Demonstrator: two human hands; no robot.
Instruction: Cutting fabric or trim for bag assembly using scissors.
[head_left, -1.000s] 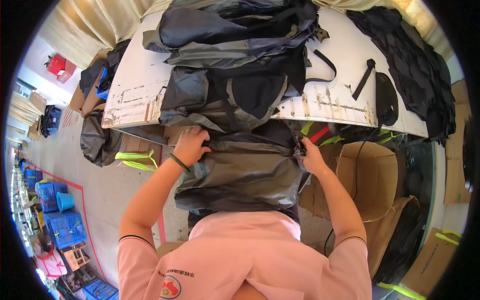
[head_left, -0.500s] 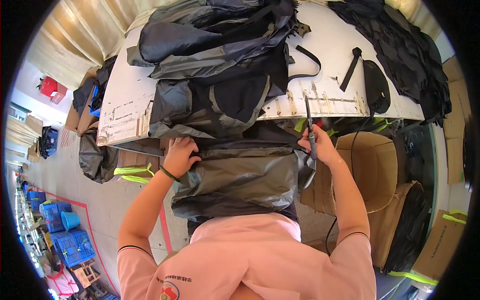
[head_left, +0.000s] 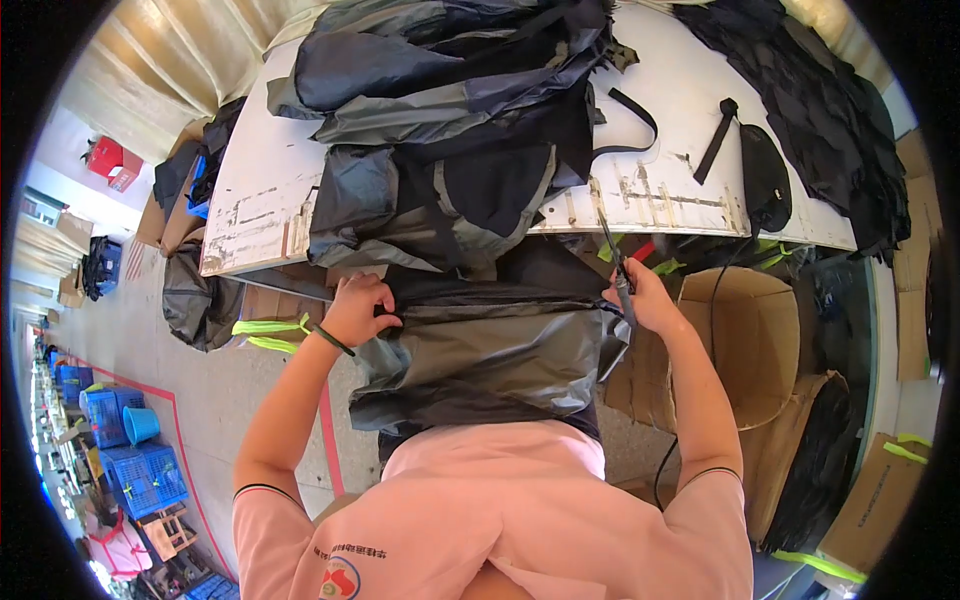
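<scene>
Well, nearest me, small printed characters and an emblem mark the pale pink short-sleeved shirt (head_left: 450,500). Beyond, the shiny dark olive-grey fabric piece (head_left: 490,355) spreads toward the scuffed white worktop (head_left: 255,200). My left hand (head_left: 361,310) curls at its upper left edge, pinch unclear; my right hand (head_left: 642,296) clasps long black-handled scissors (head_left: 622,290). I judge this as steadying cloth; next calls for careful blade control. Rightward, a brown cardboard carton (head_left: 868,500) bears dark lettering.

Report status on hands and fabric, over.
Left hand on olive fabric, upper left. Right hand gripping dark pointed tool. Fabric creased, spanning between hands. Dark fabric heap over table edge ahead.
</scene>
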